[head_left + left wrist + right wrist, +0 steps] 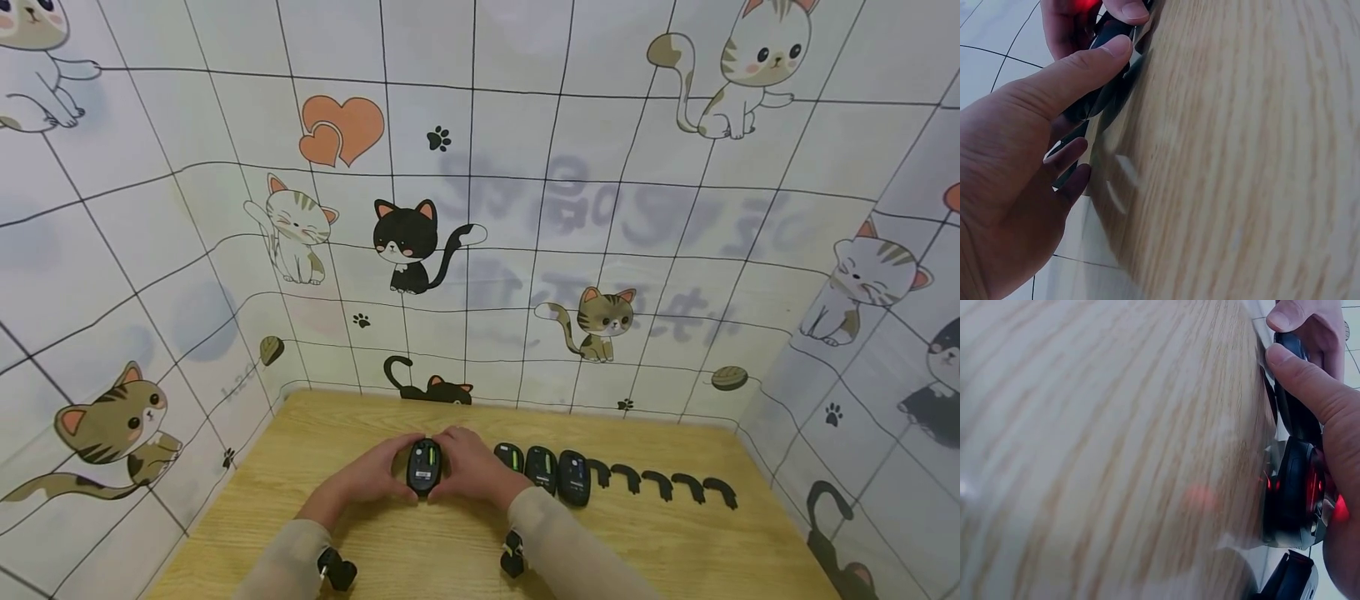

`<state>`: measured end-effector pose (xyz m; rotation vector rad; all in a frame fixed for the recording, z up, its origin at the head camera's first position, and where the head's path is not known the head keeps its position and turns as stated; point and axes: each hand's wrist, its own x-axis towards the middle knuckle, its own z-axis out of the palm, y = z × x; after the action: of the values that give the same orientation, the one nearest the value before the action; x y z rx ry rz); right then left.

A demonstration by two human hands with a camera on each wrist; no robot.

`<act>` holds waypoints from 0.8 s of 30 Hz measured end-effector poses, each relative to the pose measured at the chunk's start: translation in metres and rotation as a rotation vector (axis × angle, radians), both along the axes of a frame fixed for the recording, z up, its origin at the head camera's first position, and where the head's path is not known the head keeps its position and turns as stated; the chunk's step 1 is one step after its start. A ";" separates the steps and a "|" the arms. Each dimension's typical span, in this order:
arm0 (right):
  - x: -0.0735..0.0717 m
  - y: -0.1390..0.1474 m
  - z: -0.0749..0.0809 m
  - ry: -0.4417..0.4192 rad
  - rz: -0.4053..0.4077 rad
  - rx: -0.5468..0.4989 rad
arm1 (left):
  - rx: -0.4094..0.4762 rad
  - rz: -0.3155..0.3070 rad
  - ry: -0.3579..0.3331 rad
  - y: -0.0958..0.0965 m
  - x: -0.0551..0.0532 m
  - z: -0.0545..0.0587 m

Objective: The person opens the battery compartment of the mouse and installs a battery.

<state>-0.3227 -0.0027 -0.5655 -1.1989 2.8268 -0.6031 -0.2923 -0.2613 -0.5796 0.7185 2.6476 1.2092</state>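
Observation:
A black computer mouse (424, 468) is held underside up between both hands, at or just above the wooden table; its underside shows a green stripe and a pale label. My left hand (367, 471) grips its left side. On the opposite side my right hand (472, 467) holds it, fingers round the far end. Both thumbs meet at the near end of the mouse (1297, 412) in the right wrist view. Just right of the right hand lie three more black mice, the nearest mouse (508, 457) partly hidden by that hand. Red light glows by another mouse (1294, 494).
Several black curved pieces (657, 485) line up to the right of the mice on the wooden table (420, 554). Cat-print sheeting (510, 333) stands behind the table and at both sides. Small black devices (512, 554) are strapped at the wrists.

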 end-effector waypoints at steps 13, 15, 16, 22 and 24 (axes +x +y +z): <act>-0.002 0.004 -0.005 0.024 0.008 0.013 | -0.012 -0.008 -0.008 0.004 -0.002 0.001; -0.002 0.007 -0.003 0.031 0.001 0.011 | -0.027 -0.013 0.007 0.006 -0.003 0.004; -0.002 0.009 -0.002 0.032 -0.004 0.012 | -0.036 -0.012 0.015 0.008 -0.003 0.005; 0.007 0.030 0.010 -0.051 -0.065 -0.030 | -0.064 0.043 0.031 0.012 -0.001 0.011; 0.011 0.044 0.013 -0.060 -0.084 -0.055 | -0.059 0.083 0.039 0.009 0.003 0.013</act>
<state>-0.3116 0.0410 -0.5521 -1.0552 2.8397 -0.7132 -0.2895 -0.2519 -0.5669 0.6347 2.7576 1.1422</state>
